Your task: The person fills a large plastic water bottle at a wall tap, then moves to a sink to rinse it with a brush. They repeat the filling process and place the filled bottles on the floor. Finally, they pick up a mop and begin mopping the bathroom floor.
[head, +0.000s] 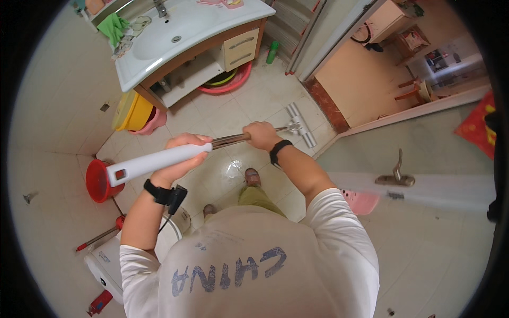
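My left hand (181, 159) is wrapped around the white plastic grip of a mop (159, 161), near where the grip meets the metal pole. Further down, my right hand (262, 135) holds the metal pole. The mop's grey and silver head (301, 125) lies on the tiled floor (222, 115) near the doorway. A wet, shiny patch shows on the tiles between the pole and my feet. Both wrists wear black bands. The underside of the mop head is hidden.
Ahead stands a washbasin cabinet (191, 75) with a red basin (224, 88) beneath it. Yellow (137, 109) and red (99, 181) buckets are at the left, a toilet (107, 262) behind them. A green bottle (272, 52) stands near the raised doorway sill (326, 103). An open door (397, 159) is at the right.
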Motion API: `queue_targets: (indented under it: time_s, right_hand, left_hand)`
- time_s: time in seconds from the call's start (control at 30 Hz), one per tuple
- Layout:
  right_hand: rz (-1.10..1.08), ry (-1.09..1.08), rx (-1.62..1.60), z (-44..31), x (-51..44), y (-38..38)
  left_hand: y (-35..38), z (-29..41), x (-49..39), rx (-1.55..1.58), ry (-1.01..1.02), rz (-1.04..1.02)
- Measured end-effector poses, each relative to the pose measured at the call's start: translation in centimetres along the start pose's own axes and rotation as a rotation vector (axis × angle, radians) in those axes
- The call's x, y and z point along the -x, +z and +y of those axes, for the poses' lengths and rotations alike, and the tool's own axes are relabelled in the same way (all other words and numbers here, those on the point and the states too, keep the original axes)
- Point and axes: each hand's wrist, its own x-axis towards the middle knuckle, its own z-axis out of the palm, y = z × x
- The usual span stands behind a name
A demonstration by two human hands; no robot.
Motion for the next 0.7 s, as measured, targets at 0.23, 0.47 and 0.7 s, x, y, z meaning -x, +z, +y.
queue_targets:
  time_s: [0.23,0.47,0.7]
  right_hand:
    - [-0.211,0.184,0.122,13.9,2.0,1.0]
    - [-0.064,0.166,0.121,15.9,3.6,3.3]
    - [-0.498,0.104,0.281,7.8,4.0,7.0]
  left_hand:
    - [7.0,-5.2,-5.8,-0.094,-0.224,-0.024]
    - [9.8,-5.7,-3.7,0.123,-0.264,0.191]
    - [10.2,-3.4,7.5,0.057,-0.263,0.434]
